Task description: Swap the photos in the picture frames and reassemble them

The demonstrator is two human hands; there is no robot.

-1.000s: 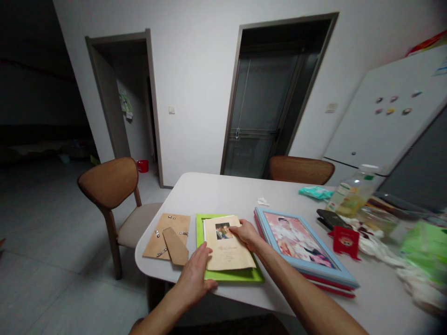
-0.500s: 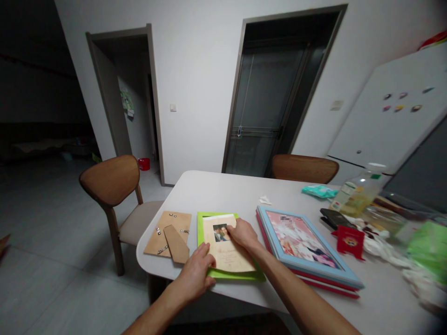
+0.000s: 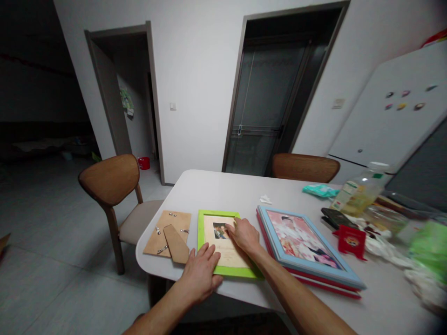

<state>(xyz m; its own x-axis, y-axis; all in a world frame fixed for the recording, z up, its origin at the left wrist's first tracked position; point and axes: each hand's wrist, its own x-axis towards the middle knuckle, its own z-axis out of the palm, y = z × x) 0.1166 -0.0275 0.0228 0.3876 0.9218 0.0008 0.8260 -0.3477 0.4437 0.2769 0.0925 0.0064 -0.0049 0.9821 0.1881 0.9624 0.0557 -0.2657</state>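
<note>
- A cream sheet (image 3: 228, 256) is seen lying within the borders of a bright lime-green frame (image 3: 238, 271), laid flat near the close edge of a pale table (image 3: 209, 186).
- A small color photo (image 3: 220, 231) is set in the sheet's upper part, with faint lettering below; the words cannot be read.
- A dark, narrow strip is shown along the sheet's top edge; the right side is partly covered.
- The frame's lower left is covered by the left hand (image 3: 200, 270), laid palm down, its fingers loosely spread.
- The photo's right edge is met by the thumb of the right hand (image 3: 246, 235), its fingers partly bent; whether anything is pinched cannot be told.
- To the left, a brown backing board (image 3: 157, 239) is pictured with metal clips and a stand flap (image 3: 176, 244).
</note>
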